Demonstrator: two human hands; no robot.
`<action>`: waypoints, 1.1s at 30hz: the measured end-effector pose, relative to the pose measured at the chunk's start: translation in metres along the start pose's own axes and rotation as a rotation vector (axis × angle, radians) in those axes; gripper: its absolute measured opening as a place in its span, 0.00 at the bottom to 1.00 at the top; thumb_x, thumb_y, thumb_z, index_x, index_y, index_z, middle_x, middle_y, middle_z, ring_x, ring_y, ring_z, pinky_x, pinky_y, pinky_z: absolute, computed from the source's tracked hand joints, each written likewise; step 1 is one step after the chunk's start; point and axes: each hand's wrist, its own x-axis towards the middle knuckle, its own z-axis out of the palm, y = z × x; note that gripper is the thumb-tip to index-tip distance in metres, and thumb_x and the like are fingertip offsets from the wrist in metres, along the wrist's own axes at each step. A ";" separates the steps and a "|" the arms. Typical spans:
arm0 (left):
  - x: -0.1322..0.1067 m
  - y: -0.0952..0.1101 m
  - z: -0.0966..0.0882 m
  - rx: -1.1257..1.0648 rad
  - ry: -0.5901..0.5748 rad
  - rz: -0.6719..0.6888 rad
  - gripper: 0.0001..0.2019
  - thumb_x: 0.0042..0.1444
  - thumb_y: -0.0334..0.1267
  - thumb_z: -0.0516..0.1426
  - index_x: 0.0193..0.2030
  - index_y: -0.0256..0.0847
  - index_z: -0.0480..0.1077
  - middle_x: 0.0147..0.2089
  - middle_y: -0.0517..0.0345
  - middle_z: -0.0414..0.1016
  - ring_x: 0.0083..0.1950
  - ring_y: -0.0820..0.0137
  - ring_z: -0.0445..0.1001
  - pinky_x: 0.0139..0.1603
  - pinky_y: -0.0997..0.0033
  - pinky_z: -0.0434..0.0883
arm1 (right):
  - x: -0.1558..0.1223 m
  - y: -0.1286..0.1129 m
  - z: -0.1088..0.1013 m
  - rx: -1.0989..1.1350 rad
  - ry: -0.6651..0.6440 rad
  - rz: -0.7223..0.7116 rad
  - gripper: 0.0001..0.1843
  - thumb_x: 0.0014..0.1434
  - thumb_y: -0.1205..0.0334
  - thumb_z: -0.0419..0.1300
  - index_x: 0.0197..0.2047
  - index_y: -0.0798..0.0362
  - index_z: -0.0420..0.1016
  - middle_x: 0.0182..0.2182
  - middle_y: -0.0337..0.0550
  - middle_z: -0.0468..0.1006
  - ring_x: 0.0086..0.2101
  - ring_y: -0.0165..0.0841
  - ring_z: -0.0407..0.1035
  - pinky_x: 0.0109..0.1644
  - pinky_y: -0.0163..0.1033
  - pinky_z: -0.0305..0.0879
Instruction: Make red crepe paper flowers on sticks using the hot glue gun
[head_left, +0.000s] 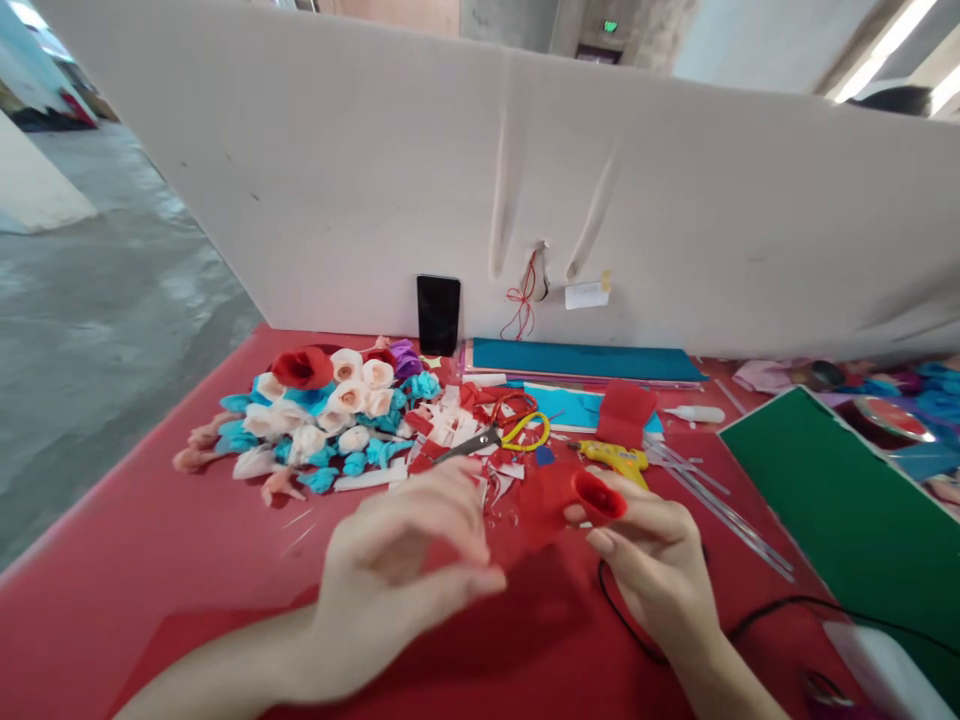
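My right hand pinches a small rolled piece of red crepe paper between thumb and fingers, its hollow opening facing me. A thin red sheet reaches left from the roll, and I cannot tell whether it is joined. To the left, my left hand is raised with curved fingers, a gap between thumb and forefinger and nothing visible in it. Behind the hands lie yellow-handled scissors and a yellow hot glue gun, the gun partly hidden by my right hand.
Paper flowers in white, blue and red are heaped at the left. Paper scraps lie mid-table. A phone leans on the white partition. A glue bottle, clear sticks, a green board and a black cable are right.
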 end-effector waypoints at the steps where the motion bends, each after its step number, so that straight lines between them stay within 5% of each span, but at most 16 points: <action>1: 0.009 -0.005 0.000 -0.123 0.147 -0.028 0.03 0.57 0.42 0.58 0.35 0.49 0.70 0.27 0.61 0.73 0.31 0.69 0.71 0.43 0.58 0.74 | -0.001 0.001 0.001 0.020 -0.009 0.014 0.09 0.55 0.63 0.63 0.39 0.39 0.79 0.34 0.39 0.79 0.35 0.33 0.72 0.38 0.35 0.72; 4: 0.021 -0.023 0.006 -0.279 0.175 -0.140 0.05 0.53 0.40 0.61 0.31 0.44 0.73 0.28 0.59 0.75 0.33 0.69 0.73 0.41 0.64 0.74 | -0.002 0.003 0.008 0.061 -0.030 0.042 0.08 0.55 0.63 0.63 0.38 0.40 0.80 0.34 0.40 0.79 0.35 0.32 0.73 0.38 0.35 0.72; 6: 0.019 -0.030 0.010 -0.310 0.158 -0.155 0.17 0.64 0.47 0.47 0.37 0.44 0.75 0.36 0.54 0.77 0.41 0.67 0.74 0.47 0.61 0.73 | -0.003 0.004 0.013 0.071 -0.035 0.051 0.08 0.55 0.64 0.63 0.38 0.42 0.80 0.34 0.40 0.78 0.34 0.32 0.73 0.37 0.34 0.72; 8: 0.017 -0.030 0.012 -0.340 0.069 -0.137 0.26 0.64 0.53 0.40 0.43 0.43 0.75 0.45 0.50 0.75 0.48 0.64 0.72 0.51 0.59 0.70 | -0.005 0.005 0.018 0.070 -0.031 0.057 0.08 0.55 0.66 0.63 0.37 0.44 0.80 0.34 0.41 0.78 0.34 0.32 0.73 0.37 0.33 0.72; 11: 0.018 -0.020 0.012 -0.312 -0.007 -0.166 0.15 0.61 0.45 0.52 0.38 0.40 0.76 0.48 0.49 0.74 0.49 0.63 0.71 0.53 0.63 0.68 | -0.006 0.006 0.022 0.057 -0.014 0.062 0.08 0.55 0.66 0.63 0.36 0.45 0.80 0.35 0.41 0.78 0.34 0.31 0.73 0.38 0.33 0.71; 14: 0.023 -0.011 0.010 -0.320 0.019 -0.231 0.13 0.62 0.36 0.51 0.35 0.38 0.76 0.42 0.50 0.77 0.45 0.65 0.73 0.50 0.66 0.69 | -0.006 0.006 0.023 0.024 -0.040 0.079 0.06 0.55 0.65 0.62 0.36 0.47 0.80 0.35 0.41 0.78 0.33 0.30 0.73 0.35 0.31 0.70; 20: 0.020 -0.009 0.008 -0.429 -0.043 -0.224 0.13 0.63 0.34 0.49 0.41 0.40 0.76 0.40 0.52 0.78 0.45 0.65 0.74 0.56 0.61 0.66 | -0.003 0.005 0.025 -0.035 -0.238 0.114 0.10 0.60 0.63 0.58 0.29 0.51 0.78 0.22 0.38 0.76 0.23 0.27 0.70 0.28 0.29 0.66; 25: 0.017 -0.003 0.006 -0.473 -0.114 -0.187 0.13 0.59 0.26 0.51 0.47 0.38 0.73 0.45 0.49 0.78 0.50 0.64 0.73 0.57 0.58 0.67 | -0.001 0.006 0.025 -0.053 -0.228 0.066 0.09 0.59 0.66 0.58 0.28 0.52 0.76 0.22 0.37 0.76 0.22 0.26 0.69 0.27 0.27 0.64; 33: 0.021 -0.003 0.010 -0.398 -0.041 -0.182 0.09 0.53 0.25 0.59 0.41 0.35 0.75 0.40 0.49 0.80 0.45 0.65 0.76 0.50 0.65 0.72 | -0.002 0.009 0.024 -0.082 -0.212 0.034 0.06 0.57 0.64 0.61 0.28 0.53 0.74 0.22 0.34 0.74 0.23 0.24 0.66 0.28 0.26 0.62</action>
